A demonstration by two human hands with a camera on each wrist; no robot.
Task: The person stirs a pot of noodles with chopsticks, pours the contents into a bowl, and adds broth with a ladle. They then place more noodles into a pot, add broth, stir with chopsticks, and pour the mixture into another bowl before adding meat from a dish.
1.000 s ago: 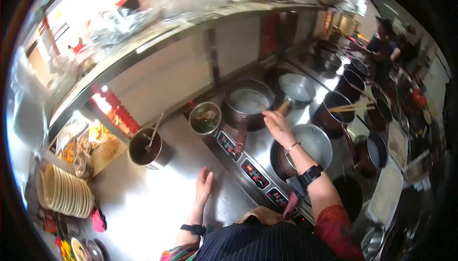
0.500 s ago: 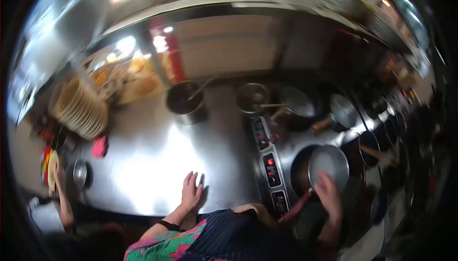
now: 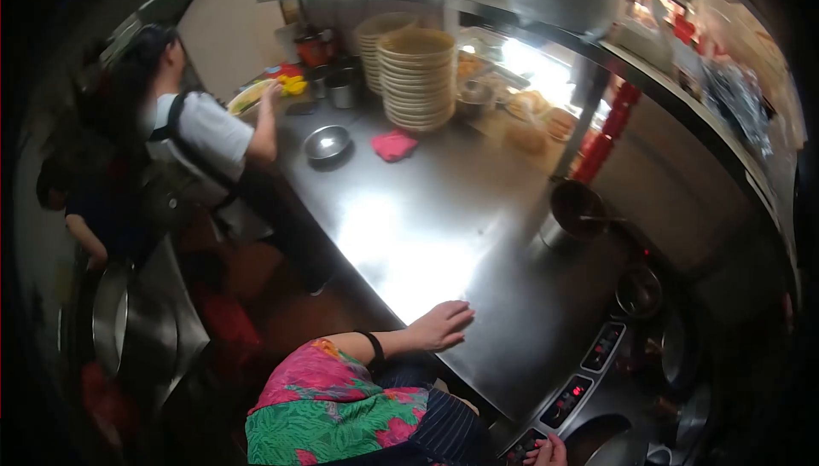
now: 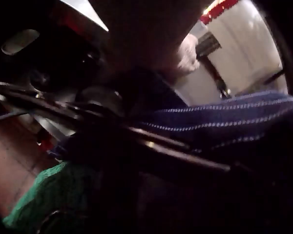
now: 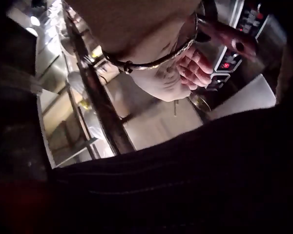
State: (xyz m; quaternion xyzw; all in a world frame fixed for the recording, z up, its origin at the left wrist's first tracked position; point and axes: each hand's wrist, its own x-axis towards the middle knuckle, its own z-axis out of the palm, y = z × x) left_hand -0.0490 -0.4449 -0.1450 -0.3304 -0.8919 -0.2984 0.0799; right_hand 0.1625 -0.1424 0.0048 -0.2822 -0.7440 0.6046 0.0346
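Observation:
In the head view my left hand [image 3: 441,326] hovers at the front edge of the steel counter [image 3: 503,364], its fingers fairly straight and nothing in them. My right hand [image 3: 550,451], partly cut off by the frame's bottom edge, is beside the stove's control panels [image 3: 567,399]. In the right wrist view its fingers [image 5: 195,68] curl loosely around nothing, close to a dark red pan handle [image 5: 229,36]. The pan [image 3: 623,449] sits on the burner next to this hand. In the dark left wrist view, a striped apron [image 4: 224,117] covers much of the scene.
A pot with a ladle [image 3: 576,210] and a small metal bowl [image 3: 638,289] stand at the right. Stacked plates [image 3: 418,78], a pink cloth [image 3: 393,145] and a steel bowl [image 3: 328,144] occupy the far end. Another person [image 3: 205,133] stands left of the counter.
The head view has swung left, bringing the person and plate stack into fuller view. My right hand has drawn back from over the pots and pan towards my body; the left stays by the counter edge.

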